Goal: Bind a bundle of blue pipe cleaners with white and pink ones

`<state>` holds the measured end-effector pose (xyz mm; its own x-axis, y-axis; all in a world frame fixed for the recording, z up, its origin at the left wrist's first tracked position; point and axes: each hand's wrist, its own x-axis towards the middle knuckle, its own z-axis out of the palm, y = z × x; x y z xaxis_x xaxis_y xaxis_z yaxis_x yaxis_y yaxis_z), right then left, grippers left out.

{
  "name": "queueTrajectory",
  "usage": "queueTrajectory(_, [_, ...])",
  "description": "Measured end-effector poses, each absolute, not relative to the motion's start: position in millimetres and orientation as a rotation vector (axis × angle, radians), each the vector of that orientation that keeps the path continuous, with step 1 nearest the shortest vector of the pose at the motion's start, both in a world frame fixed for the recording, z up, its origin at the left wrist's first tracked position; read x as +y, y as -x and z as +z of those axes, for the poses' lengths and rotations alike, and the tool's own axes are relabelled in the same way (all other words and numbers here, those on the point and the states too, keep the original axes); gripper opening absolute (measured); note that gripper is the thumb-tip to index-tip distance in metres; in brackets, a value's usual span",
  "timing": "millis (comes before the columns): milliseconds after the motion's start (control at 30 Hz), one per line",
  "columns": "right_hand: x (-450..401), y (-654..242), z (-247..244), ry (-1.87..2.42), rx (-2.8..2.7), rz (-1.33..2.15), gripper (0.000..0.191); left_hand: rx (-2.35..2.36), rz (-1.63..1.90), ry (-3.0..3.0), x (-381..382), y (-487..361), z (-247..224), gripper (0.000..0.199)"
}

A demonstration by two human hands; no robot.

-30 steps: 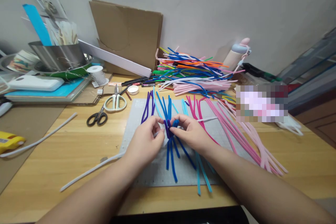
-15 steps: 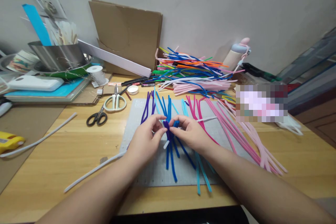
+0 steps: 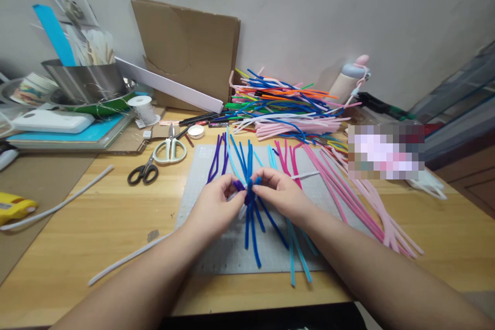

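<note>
1. I have both hands near the middle of the frame, above the grey mat, thumbs and forefingers facing each other with only a small space between them.
2. My left forearm rises from the lower left of the frame. The left hand is turned inward, fingers curled, and its grip is closed in a pinch on the purple stem piece.
3. My right forearm slants up from the lower right corner. The right hand has its thumb laid forward and its fingers bent over; its grip is closed on the curled blue piece, right beside the purple one.
4. Both pieces sit in the centre of my view. Long blue stems show above and below them; I can't tell which of these join the held pieces.
5. On the mat, purple stems are left of centre and deep pink stems right of centre.
6. Left of the mat, the white-handled scissors and black-handled scissors lie on the worktop. A mixed heap of stems fills the upper centre-right.
</note>
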<state>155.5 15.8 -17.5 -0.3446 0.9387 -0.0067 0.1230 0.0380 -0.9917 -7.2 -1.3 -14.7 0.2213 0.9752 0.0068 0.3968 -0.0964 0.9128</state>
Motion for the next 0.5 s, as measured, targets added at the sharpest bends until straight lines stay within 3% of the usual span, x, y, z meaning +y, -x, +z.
queueTrajectory(500, [15.1,-152.4,-19.5,1.183,-1.64,1.337,0.006,1.311,0.828,-1.746,-4.5,5.1,-9.8,0.01])
